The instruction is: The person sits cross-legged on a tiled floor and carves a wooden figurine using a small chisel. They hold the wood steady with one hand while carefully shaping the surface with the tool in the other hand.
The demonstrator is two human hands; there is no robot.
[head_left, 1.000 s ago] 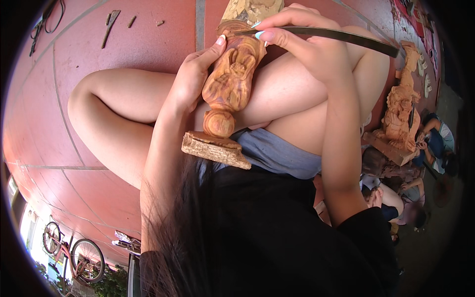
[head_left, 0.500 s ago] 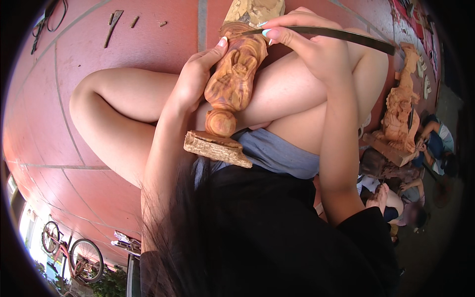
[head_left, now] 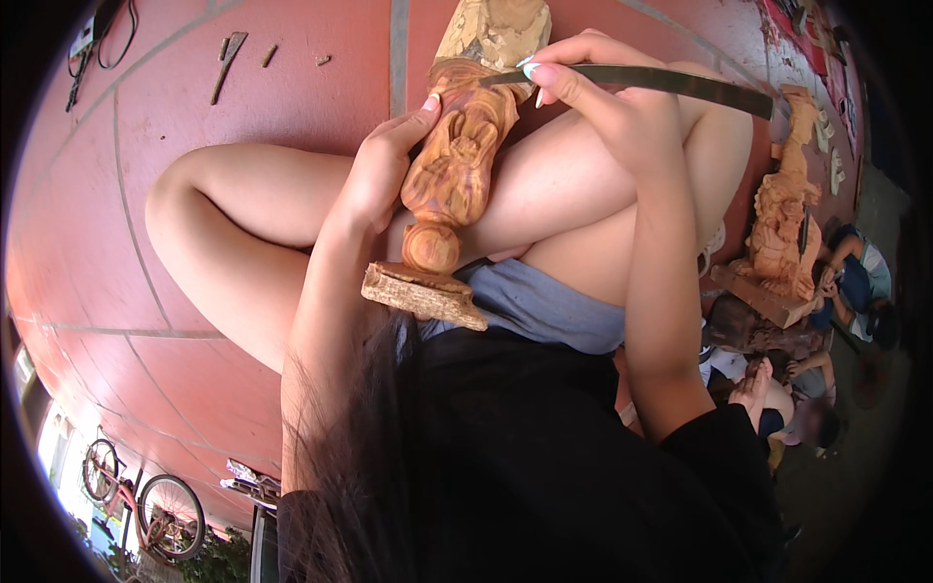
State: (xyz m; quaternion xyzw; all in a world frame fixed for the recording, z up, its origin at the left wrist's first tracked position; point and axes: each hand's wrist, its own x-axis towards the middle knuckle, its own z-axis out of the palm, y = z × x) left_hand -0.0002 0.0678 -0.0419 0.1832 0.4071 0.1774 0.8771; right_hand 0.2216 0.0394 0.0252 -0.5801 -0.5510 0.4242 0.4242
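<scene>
Seated on the red tiled floor (head_left: 243, 107), you work a wooden carving (head_left: 455, 180) propped across your bare legs. Nearest you, its rough square base (head_left: 423, 294) rests against the blue cloth at your lap, the figure tilting away from you over your thigh. Your left hand (head_left: 381, 175) wraps the carving's left side, its grip clamped on the wood, thumb pressed near the top of the carved figure. Your right hand (head_left: 622, 112) comes in above the knee, fingers closed around a long dark metal chisel (head_left: 671, 83); the blade's tip touches the upper part of the carving, just below its pale uncut block. Farther off to your right, a second, taller wooden statue (head_left: 782, 223) stands on a base, with other people crouched beside it, one hand (head_left: 753, 389) visible near your elbow. At the far edge of the floor, to your left, small metal tools (head_left: 230, 60) and a dark cable (head_left: 107, 39) lie well apart from your work. A bicycle (head_left: 146, 496) stands low at the left rim.
</scene>
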